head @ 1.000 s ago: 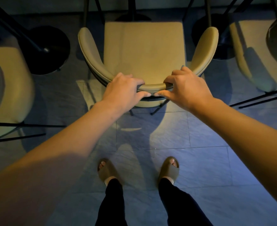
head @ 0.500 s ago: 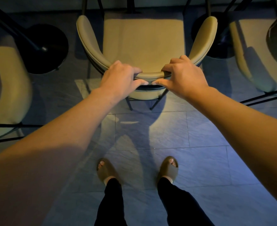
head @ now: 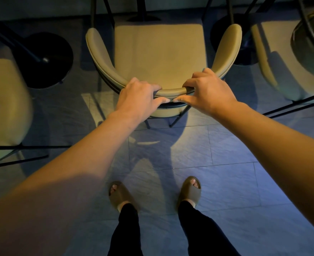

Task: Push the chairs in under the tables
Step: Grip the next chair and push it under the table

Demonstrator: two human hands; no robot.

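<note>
While you stand behind the chair (head: 158, 52), your left hand (head: 139, 97) and right hand (head: 210, 93) both grip its curved backrest (head: 172, 91), fingers curled over the top, thumbs beneath, nearly touching each other.

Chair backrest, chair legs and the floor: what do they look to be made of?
Backrest: padded upholstery, seemingly smooth matte faux leather or vinyl, beige with no visible weave; both hands grip it, left hand, right hand.
Chair legs: thin dark rods, likely painted metal.
Floor: grey stone-look tiles with visible grout lines, matte.
</note>
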